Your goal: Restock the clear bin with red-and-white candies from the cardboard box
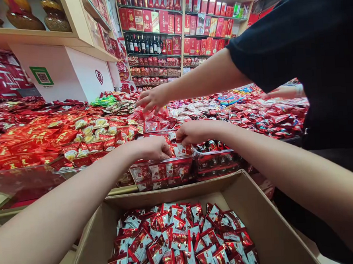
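Both hands reach into a clear plastic bin (163,161) of red-and-white wrapped candies. My left hand (156,147) is at the bin's front left, its fingers curled down; whatever they hold is hidden. To its right, my right hand (194,131) is closed with the fingertips pinched at a red-and-white candy packet (183,149). Below my arms, an open cardboard box (268,222) holds many loose candies (180,239) in similar red-and-white wrappers.
A co-worker in a dark top stretches an arm (203,76) across the candy display, above my hands. Durian-labelled packets (86,147) lie left of the bin; dark-wrapped sweets (217,159) fill the bin on the right. Shelves with bottles and red boxes (164,23) stand behind.
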